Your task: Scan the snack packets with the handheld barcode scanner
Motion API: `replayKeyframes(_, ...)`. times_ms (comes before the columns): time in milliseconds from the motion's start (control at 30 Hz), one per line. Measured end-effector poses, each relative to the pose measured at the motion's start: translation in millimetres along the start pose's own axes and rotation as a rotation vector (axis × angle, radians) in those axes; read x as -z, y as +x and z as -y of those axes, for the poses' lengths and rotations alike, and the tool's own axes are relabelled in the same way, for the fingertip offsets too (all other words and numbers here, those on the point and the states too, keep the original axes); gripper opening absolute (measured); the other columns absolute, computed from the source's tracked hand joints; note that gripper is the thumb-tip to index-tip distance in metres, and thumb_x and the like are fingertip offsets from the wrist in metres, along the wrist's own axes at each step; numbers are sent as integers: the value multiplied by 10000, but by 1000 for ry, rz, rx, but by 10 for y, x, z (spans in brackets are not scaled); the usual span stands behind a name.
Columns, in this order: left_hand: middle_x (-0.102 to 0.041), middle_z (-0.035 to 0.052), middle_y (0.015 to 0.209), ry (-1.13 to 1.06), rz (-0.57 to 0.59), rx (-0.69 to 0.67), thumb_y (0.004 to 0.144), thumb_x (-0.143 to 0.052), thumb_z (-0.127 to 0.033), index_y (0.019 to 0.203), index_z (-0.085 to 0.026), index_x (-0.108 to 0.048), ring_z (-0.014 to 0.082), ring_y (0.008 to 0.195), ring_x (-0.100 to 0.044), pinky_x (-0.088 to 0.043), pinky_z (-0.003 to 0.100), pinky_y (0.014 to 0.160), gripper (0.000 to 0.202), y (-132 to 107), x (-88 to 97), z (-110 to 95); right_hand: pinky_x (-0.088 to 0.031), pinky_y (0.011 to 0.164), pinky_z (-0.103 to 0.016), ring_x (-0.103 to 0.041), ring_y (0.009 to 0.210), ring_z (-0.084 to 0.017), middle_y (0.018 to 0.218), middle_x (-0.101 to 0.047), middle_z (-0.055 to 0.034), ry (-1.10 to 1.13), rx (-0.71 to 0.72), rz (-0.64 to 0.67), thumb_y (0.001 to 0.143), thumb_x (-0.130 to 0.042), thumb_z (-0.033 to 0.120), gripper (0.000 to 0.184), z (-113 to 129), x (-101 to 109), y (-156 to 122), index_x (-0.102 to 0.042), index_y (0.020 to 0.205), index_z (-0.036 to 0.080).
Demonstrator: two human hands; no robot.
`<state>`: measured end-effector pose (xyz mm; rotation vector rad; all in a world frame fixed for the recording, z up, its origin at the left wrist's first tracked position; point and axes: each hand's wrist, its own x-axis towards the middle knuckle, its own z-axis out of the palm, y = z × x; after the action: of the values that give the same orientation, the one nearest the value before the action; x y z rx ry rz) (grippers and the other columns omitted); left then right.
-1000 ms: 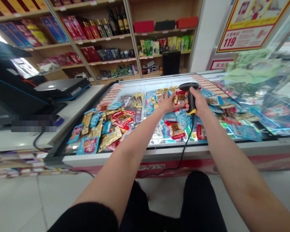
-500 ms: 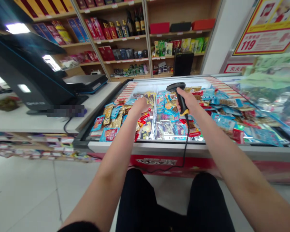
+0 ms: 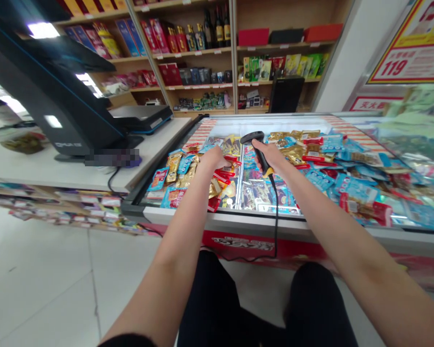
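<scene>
Right hand (image 3: 271, 156) holding a corded barcode scanner (image 3: 252, 138) above a glass-topped chest freezer (image 3: 188, 214)

The right fingers are wrapping around the grip; the left hand (image 3: 214, 158) is bending over red-ended snack packets (image 3: 222, 178) in the left-hand heap, its fingertips lying hidden, so whether they are pinching one cannot be told; the scanner cable (image 3: 276, 217) is hanging past the freezer's front edge and, by snagging there, could be pulling the scanner off aim; the packets are overlapping loosely, so a nudge could be sending some sliding
</scene>
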<state>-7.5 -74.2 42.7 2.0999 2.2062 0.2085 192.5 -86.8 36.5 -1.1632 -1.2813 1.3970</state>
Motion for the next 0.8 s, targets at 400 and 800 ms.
replayKeyframes(400, -676, 112, 668, -253, 54, -20, 499, -863, -288, 676, -179, -674, 328, 886, -701, -531, 324, 774, 281, 442, -202, -213, -391, 299, -244, -491, 330, -132, 479, -546, 16, 30, 57, -25, 910, -610, 515, 344, -56, 79, 110, -511, 785, 211)
replayKeyframes(800, -564, -19, 586, -1012, -213, 48, 665, -673, -211, 632, -179, -599, 119, 571, -538, -419, 217, 552, 87, 705, -406, -64, -396, 309, -240, -492, 337, -127, 494, -554, 10, 4, 75, 5, 905, -615, 517, 337, -43, 88, 73, -532, 797, 208)
